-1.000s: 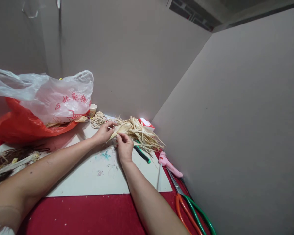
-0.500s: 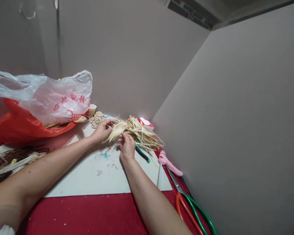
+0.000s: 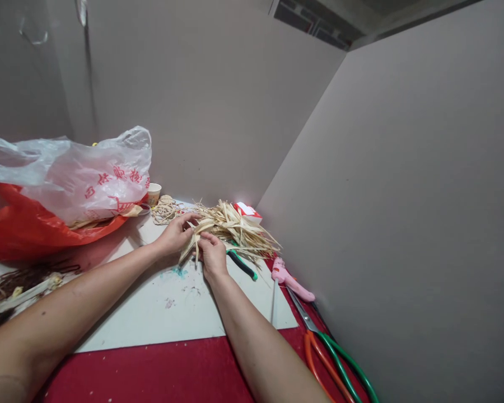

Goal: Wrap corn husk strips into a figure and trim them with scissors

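Grey panels [image 3: 218,112] meet in a corner behind a stained white board [image 3: 147,313] on red cloth [image 3: 159,375]. Right hand [image 3: 213,254]: thumb and fingers appear to pinch a dried pale strip [image 3: 196,238] above the board. Left hand [image 3: 177,234]: fingers curled at the strip's left edge; cannot tell if they grip. Strip lies between the hands, just in front of a bundle of similar fibre [image 3: 243,230].

Handling (judgement): likely brittle; work along the grain, light fingertip pressure, even tension, loose ends clear of the bundle. Sharp creasing probably splits it.

Writing: white plastic bag [image 3: 88,173] carries red Chinese characters, distorted by folds, not read with confidence. Red-and-white packet [image 3: 248,211]: no legible text. Paper cup [image 3: 154,191]: print too small. No brand identified.
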